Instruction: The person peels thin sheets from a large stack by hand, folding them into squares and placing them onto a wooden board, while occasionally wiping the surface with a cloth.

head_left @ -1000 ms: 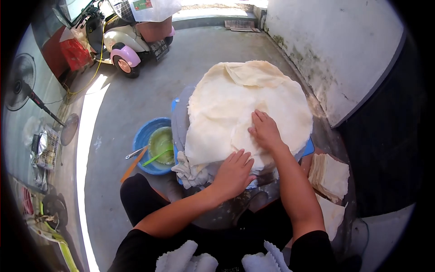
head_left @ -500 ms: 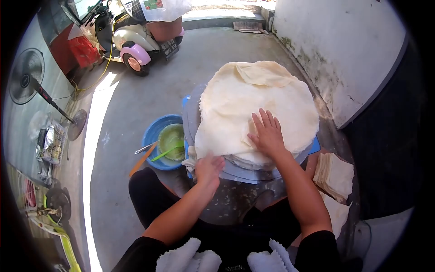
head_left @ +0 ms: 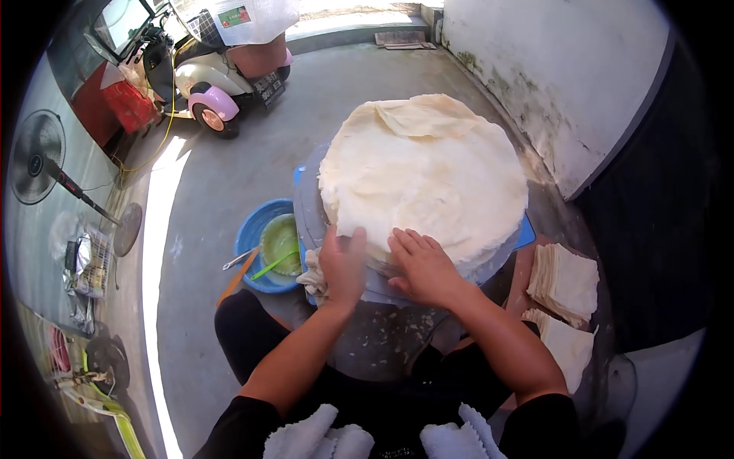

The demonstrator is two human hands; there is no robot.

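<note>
A tall stack of large, round, pale flatbread-like sheets (head_left: 428,176) lies in front of me, with a folded flap at its far edge. My right hand (head_left: 422,268) rests on the near edge of the stack, fingers stretched out and nothing held. Beside it, my left hand (head_left: 343,268) is at the near-left edge, slightly smeared by motion, with its fingers apart and no object visible in it. Under the stack is a grey round board (head_left: 308,203) on a blue base (head_left: 526,233). A crumpled cloth (head_left: 313,277) lies next to my left hand.
To the left, a blue basin (head_left: 248,229) holds a bowl of greenish liquid (head_left: 280,237) with a green-handled utensil (head_left: 274,265). Cut square sheets (head_left: 564,283) are piled at right. Farther off are a standing fan (head_left: 37,157), a scooter (head_left: 210,84) and a white wall (head_left: 550,84).
My right hand has slid from the top of the stack toward me to its near edge. My left hand has lifted and turned, fingers now pointing up along the edge. The view has shifted slightly.
</note>
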